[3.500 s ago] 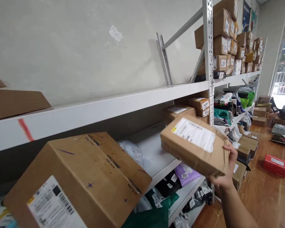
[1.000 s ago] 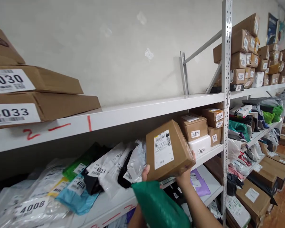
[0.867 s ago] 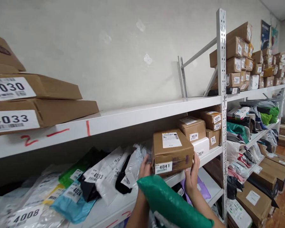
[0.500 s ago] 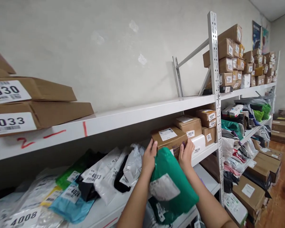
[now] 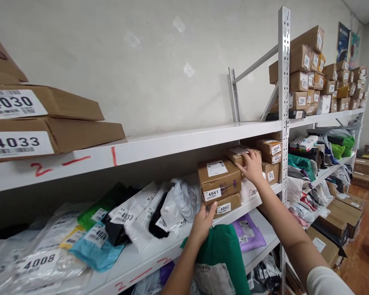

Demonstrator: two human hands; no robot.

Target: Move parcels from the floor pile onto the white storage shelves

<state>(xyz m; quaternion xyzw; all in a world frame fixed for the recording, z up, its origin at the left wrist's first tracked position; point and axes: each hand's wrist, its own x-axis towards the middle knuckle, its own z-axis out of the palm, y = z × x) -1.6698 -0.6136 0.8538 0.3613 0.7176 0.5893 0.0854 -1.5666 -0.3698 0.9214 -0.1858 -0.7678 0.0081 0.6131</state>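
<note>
My left hand (image 5: 204, 223) is at the lower left corner of a cardboard box (image 5: 219, 180) labelled 4041, thumb and forefinger apart and touching it. That box sits on another cardboard box (image 5: 227, 207) labelled 4042, on the middle shelf. My right hand (image 5: 250, 166) grips the top and near edge of a cardboard box (image 5: 236, 155) behind and to the right, its fingers bent over it; its front label is covered. A green plastic parcel bag (image 5: 224, 250) with a whitish label hangs below my hands, partly behind my left forearm. What holds it up is hidden.
White parcels (image 5: 135, 221) and a blue parcel (image 5: 96, 250) lie left on the same shelf. Boxes labelled 4044 and 4045 (image 5: 269, 151) stand by the upright post (image 5: 284, 82). Below lies a purple parcel (image 5: 252, 235). The upper shelf edge (image 5: 184, 143) runs above my hands.
My right hand has left the 4041 box and reached to the box behind it. My left hand and the green bag are lower. The 4041 box now rests on the 4042 box.
</note>
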